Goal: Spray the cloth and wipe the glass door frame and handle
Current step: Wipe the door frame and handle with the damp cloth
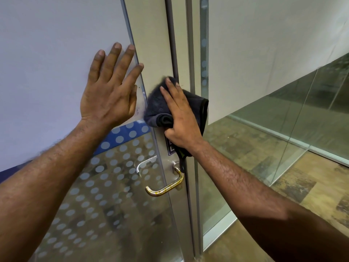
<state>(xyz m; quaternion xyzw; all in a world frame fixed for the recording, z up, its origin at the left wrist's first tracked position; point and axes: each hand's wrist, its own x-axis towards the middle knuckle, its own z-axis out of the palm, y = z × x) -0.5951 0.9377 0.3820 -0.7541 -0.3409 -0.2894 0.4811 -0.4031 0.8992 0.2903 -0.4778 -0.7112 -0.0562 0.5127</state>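
Left hand point(109, 91) flat, open on glass, right hand point(181, 114) gripping dark cloth point(156, 104) against door frame point(156, 53)

1. Two hands were in view: the left hand point(108, 91) was spread flat, and the right hand point(181, 114) was pressed on fabric.
2. One dark cloth point(158, 104) lay under the right hand.
3. Two door handles showed below the right hand: a brass-toned handle point(166, 188) on the near side, and a silver handle point(144, 164) seen through the glass.
4. One small dark sticker point(171, 148) sat just beneath the right hand, partly hidden.
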